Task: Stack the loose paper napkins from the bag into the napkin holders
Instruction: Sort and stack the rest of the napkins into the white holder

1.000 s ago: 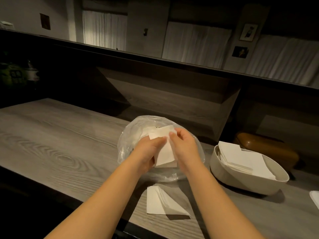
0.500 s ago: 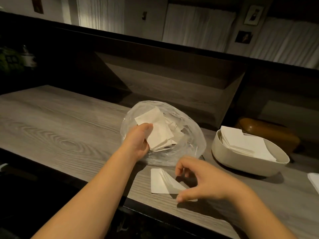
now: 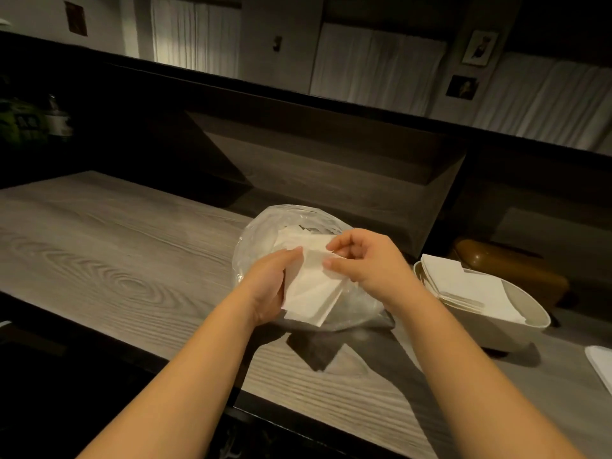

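The person is standing at a long grey wood-grain table (image 3: 99, 260), and both bare arms are reaching forward over it. The left hand (image 3: 270, 286) is holding a small stack of white folded paper napkins (image 3: 311, 289) from the left side; its grip is closing on the stack, with the thumb lying on the top sheet and the fingers hidden under the paper. The right hand (image 3: 367, 260) is pinching the upper right edge of the same stack between the thumb and the forefinger, so its grip is also clenching on the napkins. The stack is hanging tilted just above the table, in front of a crumpled clear plastic bag (image 3: 255, 240), and it is casting a dark shadow on the wood below.

Inside the bag more loose white napkins (image 3: 298, 231) are lying; how many, I cannot tell. To the right of the bag, near it but apart, a cream oval bowl-shaped napkin holder (image 3: 516, 329) is standing on the table, and a pile of folded white napkins (image 3: 463, 283) is leaning inside it. Behind the holder a brown rounded object (image 3: 506, 270) is lying; what it is, I cannot tell. At the far right edge of the table a corner of some white flat thing (image 3: 601, 362) is showing.
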Tool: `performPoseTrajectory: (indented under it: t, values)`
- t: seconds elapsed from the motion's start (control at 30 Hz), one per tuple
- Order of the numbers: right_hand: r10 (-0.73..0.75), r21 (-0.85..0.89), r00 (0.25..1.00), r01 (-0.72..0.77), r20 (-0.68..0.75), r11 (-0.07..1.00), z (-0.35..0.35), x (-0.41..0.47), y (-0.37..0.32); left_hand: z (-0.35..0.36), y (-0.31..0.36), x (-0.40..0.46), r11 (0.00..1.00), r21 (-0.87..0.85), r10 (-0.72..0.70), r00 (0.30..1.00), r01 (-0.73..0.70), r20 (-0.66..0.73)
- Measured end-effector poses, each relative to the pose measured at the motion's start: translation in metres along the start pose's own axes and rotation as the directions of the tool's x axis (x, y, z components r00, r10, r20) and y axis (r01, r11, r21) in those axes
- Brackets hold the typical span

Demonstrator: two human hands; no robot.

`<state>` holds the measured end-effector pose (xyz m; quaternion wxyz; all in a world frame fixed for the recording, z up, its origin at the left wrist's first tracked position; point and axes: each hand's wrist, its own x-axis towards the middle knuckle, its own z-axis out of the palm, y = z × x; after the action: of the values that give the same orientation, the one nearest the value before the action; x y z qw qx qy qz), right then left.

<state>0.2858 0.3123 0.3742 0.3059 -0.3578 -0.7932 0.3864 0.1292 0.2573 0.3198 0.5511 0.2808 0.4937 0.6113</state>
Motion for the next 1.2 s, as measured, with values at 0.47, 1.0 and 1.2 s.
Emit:
performPoseTrajectory:
  t: [0.47, 1.0, 1.2]
  values:
    - [0.061, -0.063, 0.979, -0.075, -0.192, 0.995, 0.020, 0.015, 0.030, -0.002, 0.001, 0.000, 0.995, 0.001, 0.095, 0.993, -0.095, -0.064]
    - [0.033, -0.147, 0.977, -0.066, -0.213, 0.987, 0.039, 0.014, 0.028, 0.004, 0.000, 0.003, 0.993, -0.051, 0.096, 0.989, -0.103, -0.112]
    - [0.047, -0.049, 0.975, -0.059, -0.216, 0.997, 0.040, 0.018, 0.028, 0.001, -0.003, 0.005, 0.995, -0.056, 0.077, 0.994, -0.081, -0.073]
